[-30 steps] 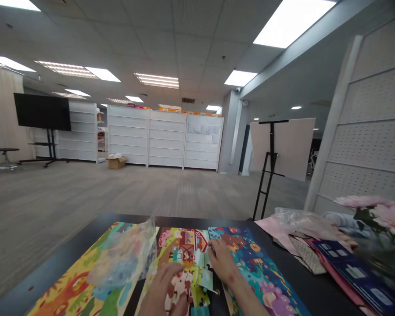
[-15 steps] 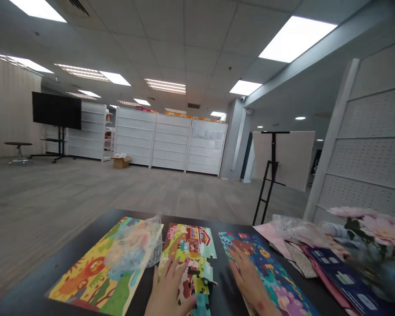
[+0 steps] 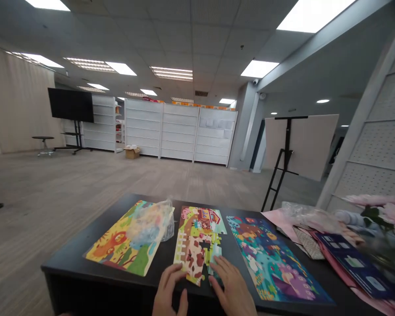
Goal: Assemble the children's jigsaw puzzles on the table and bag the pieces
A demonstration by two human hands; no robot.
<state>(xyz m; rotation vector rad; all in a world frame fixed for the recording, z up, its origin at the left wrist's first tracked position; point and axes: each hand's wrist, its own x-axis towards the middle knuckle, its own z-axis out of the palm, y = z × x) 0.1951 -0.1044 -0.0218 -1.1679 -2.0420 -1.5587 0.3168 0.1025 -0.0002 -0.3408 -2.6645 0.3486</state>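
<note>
A partly joined farm jigsaw puzzle (image 3: pixel 195 245), with a red barn at its far end and a brown-spotted cow nearer me, lies on the black table. Dark gaps show between the cow part and a strip along the right side. My left hand (image 3: pixel 171 285) is at the puzzle's near left corner, fingers apart, fingertips at its edge. My right hand (image 3: pixel 232 285) grips teal puzzle pieces (image 3: pixel 215 253) at the near right, with the thumb on the near side and the fingers across them. The fingers partly hide these pieces.
To the left lies a yellow animal picture (image 3: pixel 118 250) with a clear plastic bag (image 3: pixel 151 221) on it. A dark blue animal picture (image 3: pixel 276 263) lies to the right. Beyond it are packaging, a dark blue booklet (image 3: pixel 352 263) and pink flowers (image 3: pixel 393 214). The table's front edge is close.
My right hand has moved left from the dark blue picture onto the teal puzzle pieces. My left hand has drawn back from the puzzle's middle to its near corner. The camera view has shifted.
</note>
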